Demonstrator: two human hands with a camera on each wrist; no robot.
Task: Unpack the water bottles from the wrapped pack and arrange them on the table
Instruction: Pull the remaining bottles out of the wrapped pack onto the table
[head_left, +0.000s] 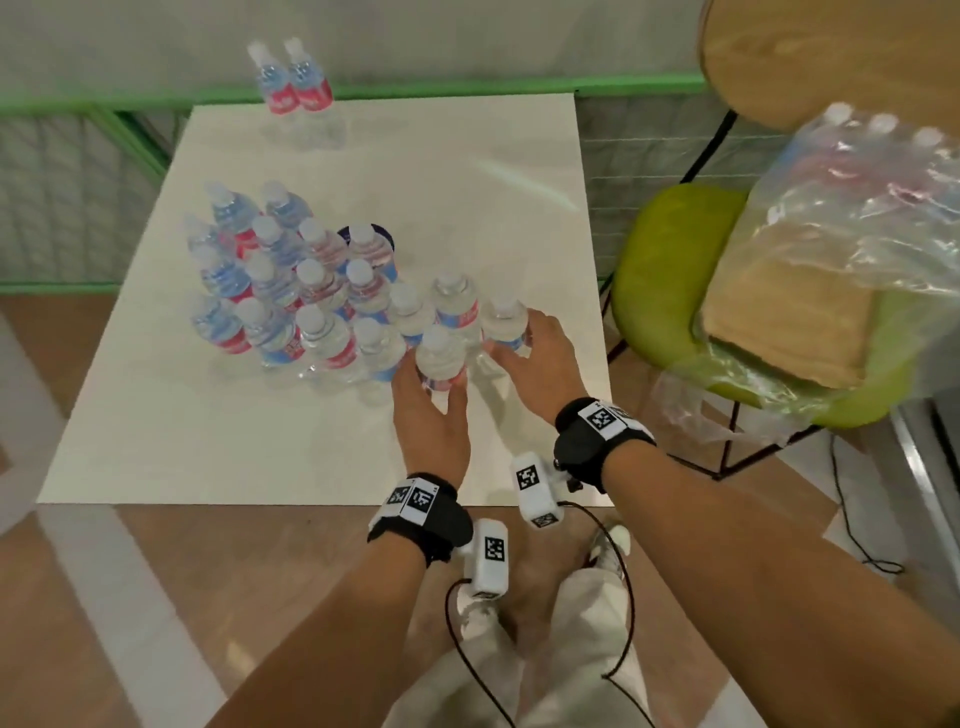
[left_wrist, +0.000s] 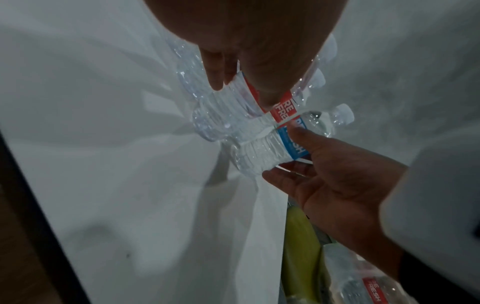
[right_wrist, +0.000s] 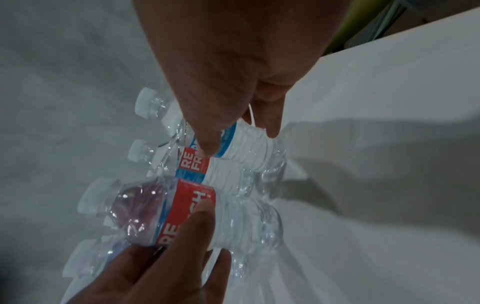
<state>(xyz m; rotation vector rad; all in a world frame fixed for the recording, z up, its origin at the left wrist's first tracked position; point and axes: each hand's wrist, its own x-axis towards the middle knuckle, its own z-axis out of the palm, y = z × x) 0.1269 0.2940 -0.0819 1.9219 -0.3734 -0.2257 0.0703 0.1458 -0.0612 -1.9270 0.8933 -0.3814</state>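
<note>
Several clear water bottles (head_left: 291, 291) with red and blue labels stand clustered on the white table (head_left: 208, 441). At the cluster's near right, my left hand (head_left: 431, 389) grips an upright red-labelled bottle (head_left: 439, 356) (left_wrist: 228, 111) (right_wrist: 215, 218) by its body. My right hand (head_left: 519, 338) grips the neighbouring blue-labelled bottle (head_left: 505, 319) (left_wrist: 262, 152) (right_wrist: 246, 148). Both bottles touch the tabletop. The wrapped pack (head_left: 857, 218), its plastic torn open with bottles still inside, sits on a green chair (head_left: 660, 270) to the right.
Two more bottles (head_left: 293, 78) stand at the table's far edge. A round wooden tabletop (head_left: 831, 57) overhangs the chair at the upper right. Green rails (head_left: 78, 104) run behind and left of the table. Cables trail on the floor by my feet.
</note>
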